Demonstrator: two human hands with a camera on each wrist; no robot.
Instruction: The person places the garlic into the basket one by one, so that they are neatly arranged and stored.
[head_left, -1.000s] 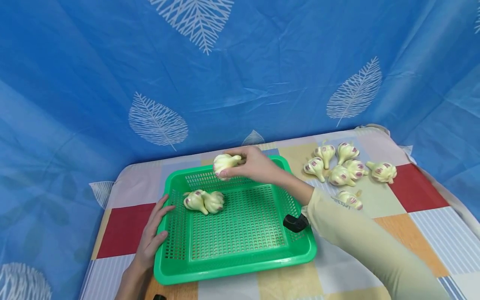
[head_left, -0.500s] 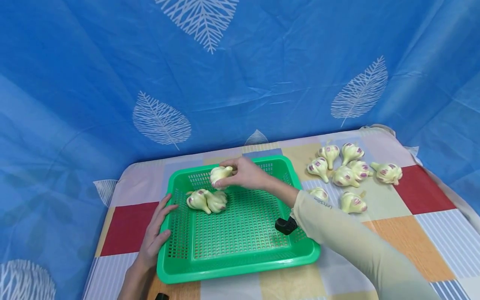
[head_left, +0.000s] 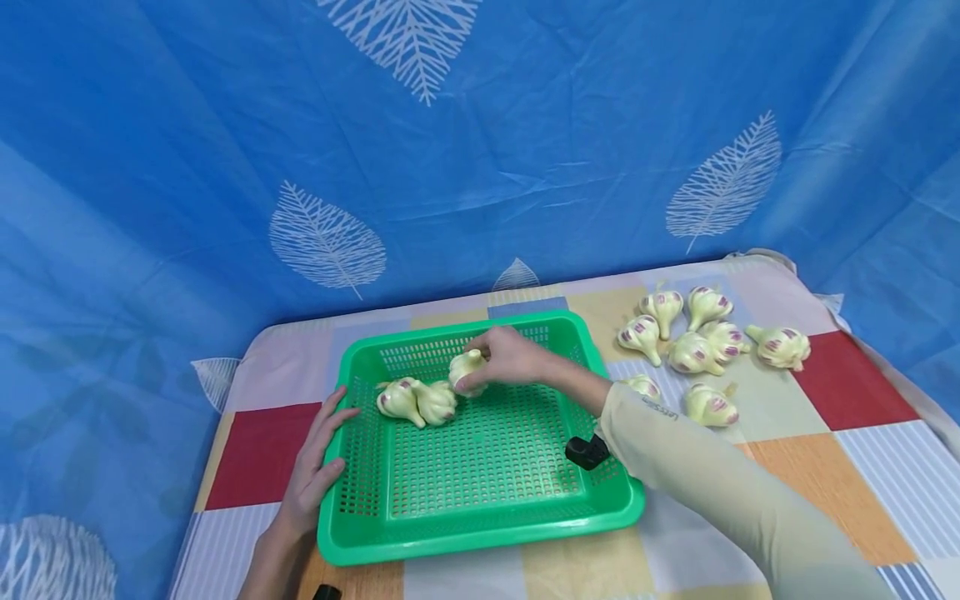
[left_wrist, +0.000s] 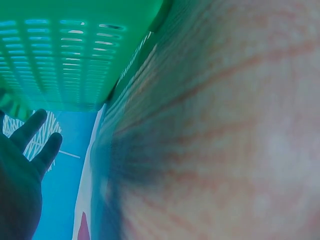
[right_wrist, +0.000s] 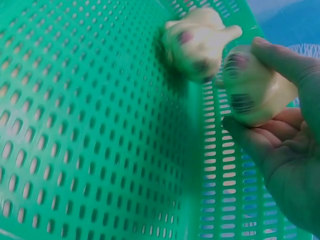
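Observation:
My right hand (head_left: 512, 357) grips a garlic bulb (head_left: 467, 372) between thumb and fingers, inside the green basket (head_left: 480, 540) near its back wall. In the right wrist view the same bulb (right_wrist: 252, 87) shows purple streaks, held over the basket's slotted side. Just left of it, two more garlic bulbs (head_left: 416, 402) lie against each other on the basket floor. My left hand (head_left: 311, 471) rests against the basket's left rim with fingers extended. In the left wrist view, extended fingers (left_wrist: 45, 155) show below the basket wall (left_wrist: 60, 55).
Several garlic bulbs (head_left: 692, 352) lie grouped on the checked tablecloth (head_left: 832, 475) right of the basket. One bulb (head_left: 640, 386) is partly hidden by my right sleeve (head_left: 705, 467). A blue leaf-print curtain (head_left: 525, 150) rises behind the table.
My right hand has lowered the garlic bulb into the basket and shifted slightly right, turning the bulb's stem upward. The left hand stays at the left rim. The head view has shifted slightly.

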